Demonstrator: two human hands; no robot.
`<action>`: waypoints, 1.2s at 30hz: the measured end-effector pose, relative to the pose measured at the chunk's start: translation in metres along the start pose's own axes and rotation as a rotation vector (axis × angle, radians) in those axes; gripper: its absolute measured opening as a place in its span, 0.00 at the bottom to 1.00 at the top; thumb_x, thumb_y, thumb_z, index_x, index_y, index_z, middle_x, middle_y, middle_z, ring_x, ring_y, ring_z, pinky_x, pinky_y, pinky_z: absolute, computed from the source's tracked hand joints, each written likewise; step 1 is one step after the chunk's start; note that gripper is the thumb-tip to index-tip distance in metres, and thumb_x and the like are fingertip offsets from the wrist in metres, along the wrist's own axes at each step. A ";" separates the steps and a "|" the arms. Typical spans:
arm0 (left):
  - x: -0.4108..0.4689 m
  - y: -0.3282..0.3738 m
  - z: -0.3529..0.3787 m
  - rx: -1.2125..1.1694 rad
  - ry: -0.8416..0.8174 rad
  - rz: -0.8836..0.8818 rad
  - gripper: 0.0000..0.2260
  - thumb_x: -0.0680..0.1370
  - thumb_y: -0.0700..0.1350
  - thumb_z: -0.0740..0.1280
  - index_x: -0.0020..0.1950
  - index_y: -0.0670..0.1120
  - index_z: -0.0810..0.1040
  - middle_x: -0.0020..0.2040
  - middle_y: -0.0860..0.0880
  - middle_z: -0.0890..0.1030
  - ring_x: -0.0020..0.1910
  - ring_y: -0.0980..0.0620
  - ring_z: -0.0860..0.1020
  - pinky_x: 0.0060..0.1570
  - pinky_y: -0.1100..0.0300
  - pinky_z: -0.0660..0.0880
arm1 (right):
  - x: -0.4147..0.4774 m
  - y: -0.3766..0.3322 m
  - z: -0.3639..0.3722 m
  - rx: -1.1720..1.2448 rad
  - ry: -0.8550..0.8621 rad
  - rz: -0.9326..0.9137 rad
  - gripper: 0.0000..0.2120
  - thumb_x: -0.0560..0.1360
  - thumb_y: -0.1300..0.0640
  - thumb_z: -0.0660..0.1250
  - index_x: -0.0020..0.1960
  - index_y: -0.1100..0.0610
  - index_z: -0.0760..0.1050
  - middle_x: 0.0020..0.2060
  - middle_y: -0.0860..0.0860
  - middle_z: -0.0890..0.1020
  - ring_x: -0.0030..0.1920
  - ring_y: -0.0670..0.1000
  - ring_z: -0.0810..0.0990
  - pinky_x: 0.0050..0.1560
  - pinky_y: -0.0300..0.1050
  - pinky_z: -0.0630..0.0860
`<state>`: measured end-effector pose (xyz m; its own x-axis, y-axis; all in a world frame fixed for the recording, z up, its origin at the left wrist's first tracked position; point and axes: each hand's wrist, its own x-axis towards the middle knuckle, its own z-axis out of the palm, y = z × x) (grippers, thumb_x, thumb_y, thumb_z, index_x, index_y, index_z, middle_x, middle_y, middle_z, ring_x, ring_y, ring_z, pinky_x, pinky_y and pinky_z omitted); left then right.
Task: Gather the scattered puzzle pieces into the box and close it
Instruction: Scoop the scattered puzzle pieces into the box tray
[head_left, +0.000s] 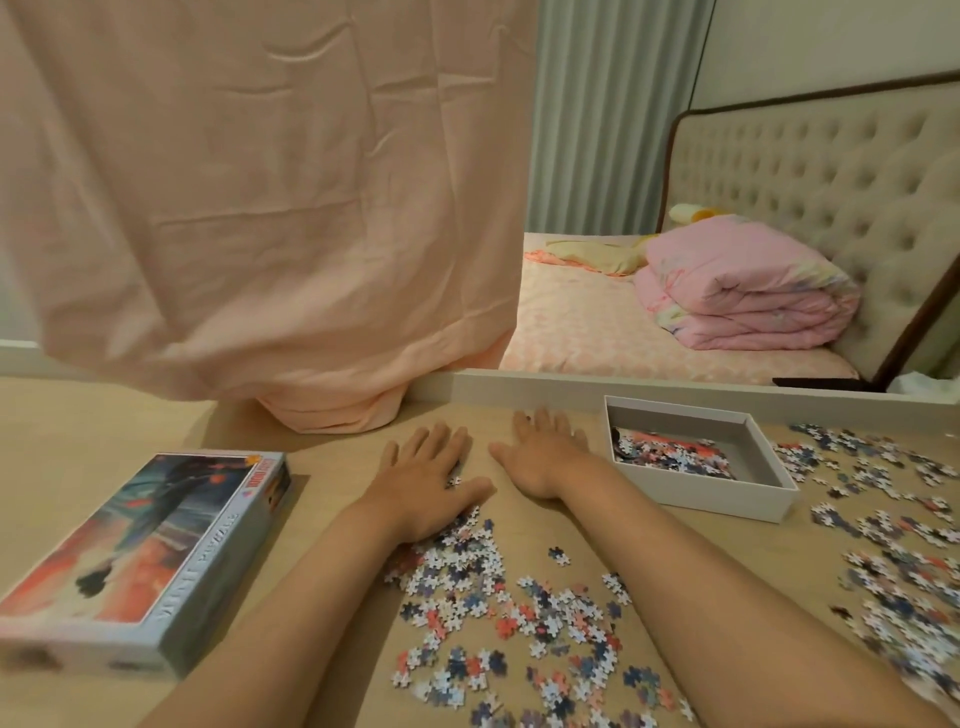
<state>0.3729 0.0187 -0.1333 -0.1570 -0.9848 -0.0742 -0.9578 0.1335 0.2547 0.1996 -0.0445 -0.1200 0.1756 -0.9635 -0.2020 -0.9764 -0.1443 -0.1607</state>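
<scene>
In the head view both hands lie palm down on the wooden table (104, 415), side by side and close together without touching; the left hand (428, 478) has its fingers straight and spread and grips nothing, though a few puzzle pieces show at the edge of its palm by the thumb; the right hand (545, 457) is likewise flat, its fingers extended, and holds nothing. Just beside the right hand, on its outer side, stands the open white box (722, 499), with a small heap of pieces (670, 457) in it; beyond the box, further from that hand, more loose pieces (893, 519) are strewn over the table. Between the two forearms, nearer the person than the hands, spreads the main scatter of puzzle pieces (519, 608). Well apart from the left hand, on its outer side, the printed lid (145, 561) lies picture side up. Past the fingertips a peach cloth (260, 208) hangs down to the table; past the right hand's fingertips and further off lies a folded pink quilt (743, 291) on a bed.
</scene>
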 end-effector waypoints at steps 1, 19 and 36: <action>0.003 0.002 0.000 -0.011 0.003 0.032 0.36 0.77 0.70 0.50 0.79 0.58 0.42 0.80 0.53 0.40 0.79 0.53 0.40 0.76 0.48 0.38 | -0.003 0.001 0.001 0.014 0.016 -0.040 0.36 0.81 0.36 0.47 0.81 0.55 0.45 0.80 0.56 0.45 0.80 0.58 0.43 0.77 0.60 0.47; -0.077 0.022 -0.016 -0.372 -0.003 0.243 0.30 0.78 0.57 0.66 0.78 0.59 0.58 0.76 0.57 0.63 0.72 0.58 0.63 0.67 0.62 0.60 | -0.100 0.006 0.013 0.389 0.219 -0.365 0.17 0.82 0.50 0.59 0.69 0.50 0.73 0.68 0.48 0.75 0.69 0.51 0.71 0.64 0.41 0.67; -0.089 0.095 0.030 -0.336 0.049 0.354 0.40 0.74 0.65 0.65 0.80 0.55 0.51 0.76 0.53 0.63 0.75 0.53 0.60 0.73 0.54 0.60 | -0.174 0.069 0.000 0.434 0.246 -0.344 0.13 0.79 0.60 0.64 0.54 0.47 0.84 0.53 0.43 0.84 0.51 0.40 0.79 0.54 0.35 0.72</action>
<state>0.2886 0.1221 -0.1312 -0.4398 -0.8904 0.1171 -0.7155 0.4262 0.5535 0.1012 0.1131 -0.0961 0.3875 -0.9091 0.1529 -0.7192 -0.4019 -0.5668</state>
